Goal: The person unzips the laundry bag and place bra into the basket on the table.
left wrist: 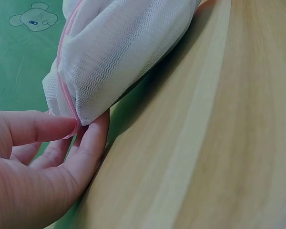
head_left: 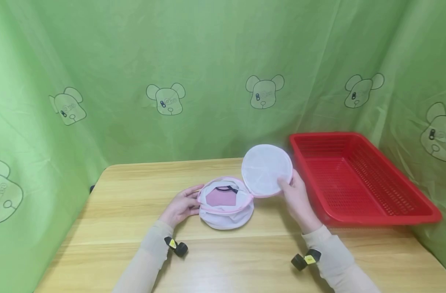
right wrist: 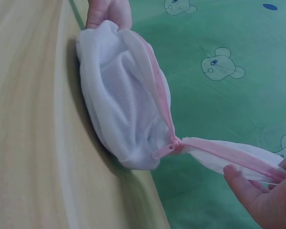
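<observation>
A round white mesh laundry bag with pink zip edging lies unzipped on the table. Inside it is a folded pink cloth item with a black cord or strap; its kind cannot be told. My left hand pinches the bag's left rim, thumb on the pink edge and fingers beneath, as the left wrist view shows. On the other side, my right hand holds the round mesh lid by its edge, thumb on top, lifted and swung out to the right. A pink zip pull hangs where lid and bag join.
A red plastic basket with slotted walls stands on the right of the wooden table, close to my right hand. Green curtains printed with bear heads enclose the table at the back and sides.
</observation>
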Demonstrator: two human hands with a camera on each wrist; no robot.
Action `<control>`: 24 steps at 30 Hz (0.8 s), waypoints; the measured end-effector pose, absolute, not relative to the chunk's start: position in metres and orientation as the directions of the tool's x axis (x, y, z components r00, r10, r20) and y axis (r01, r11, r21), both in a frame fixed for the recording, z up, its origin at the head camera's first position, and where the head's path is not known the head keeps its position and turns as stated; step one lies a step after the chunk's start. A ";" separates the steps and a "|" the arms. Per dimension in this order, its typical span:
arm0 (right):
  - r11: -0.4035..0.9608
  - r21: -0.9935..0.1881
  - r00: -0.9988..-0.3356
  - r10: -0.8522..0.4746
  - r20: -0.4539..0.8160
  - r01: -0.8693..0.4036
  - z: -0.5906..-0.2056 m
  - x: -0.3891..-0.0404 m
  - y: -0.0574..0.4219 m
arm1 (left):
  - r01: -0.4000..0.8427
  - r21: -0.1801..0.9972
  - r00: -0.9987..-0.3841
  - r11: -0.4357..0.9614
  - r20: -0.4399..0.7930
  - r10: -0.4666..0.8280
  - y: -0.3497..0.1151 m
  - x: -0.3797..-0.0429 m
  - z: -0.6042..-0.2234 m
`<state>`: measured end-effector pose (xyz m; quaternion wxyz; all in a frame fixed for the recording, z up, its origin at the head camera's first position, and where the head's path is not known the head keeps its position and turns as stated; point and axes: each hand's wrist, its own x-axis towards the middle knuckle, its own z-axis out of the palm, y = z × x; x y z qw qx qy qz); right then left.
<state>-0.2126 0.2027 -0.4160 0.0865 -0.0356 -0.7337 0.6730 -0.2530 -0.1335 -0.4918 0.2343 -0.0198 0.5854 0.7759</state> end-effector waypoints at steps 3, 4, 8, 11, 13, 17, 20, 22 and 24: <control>0.007 -1.000 -0.987 0.157 0.029 -0.028 -0.419 -0.212 0.201 | -0.395 0.895 -0.890 -0.207 -0.317 0.326 -0.135 -0.253 -0.492; -0.015 -1.000 -0.988 0.154 0.019 -0.022 -0.420 -0.212 0.200 | -0.397 0.894 -0.891 -0.207 -0.321 0.321 -0.136 -0.253 -0.492; -0.105 -0.994 -0.992 0.124 -0.009 -0.005 -0.424 -0.212 0.200 | -0.397 0.894 -0.894 -0.206 -0.326 0.307 -0.139 -0.253 -0.490; -0.157 -0.988 -0.995 0.096 -0.014 -0.001 -0.427 -0.211 0.200 | -0.399 0.893 -0.893 -0.208 -0.328 0.307 -0.141 -0.253 -0.488; -0.182 -0.983 -0.997 0.078 -0.016 0.002 -0.429 -0.210 0.199 | -0.399 0.893 -0.893 -0.206 -0.327 0.310 -0.142 -0.254 -0.488; -0.207 -0.978 -0.998 0.068 -0.019 0.004 -0.433 -0.208 0.199 | -0.403 0.892 -0.891 -0.207 -0.330 0.312 -0.145 -0.254 -0.488; -0.225 -0.974 -0.997 0.072 -0.040 0.022 -0.437 -0.208 0.199 | -0.399 0.894 -0.891 -0.205 -0.325 0.316 -0.146 -0.255 -0.490; -0.241 -0.969 -0.995 0.075 -0.069 0.049 -0.439 -0.207 0.199 | -0.396 0.895 -0.891 -0.205 -0.321 0.320 -0.147 -0.256 -0.490; -0.246 -0.966 -0.992 0.080 -0.102 0.080 -0.440 -0.207 0.199 | -0.394 0.896 -0.892 -0.204 -0.319 0.321 -0.148 -0.256 -0.491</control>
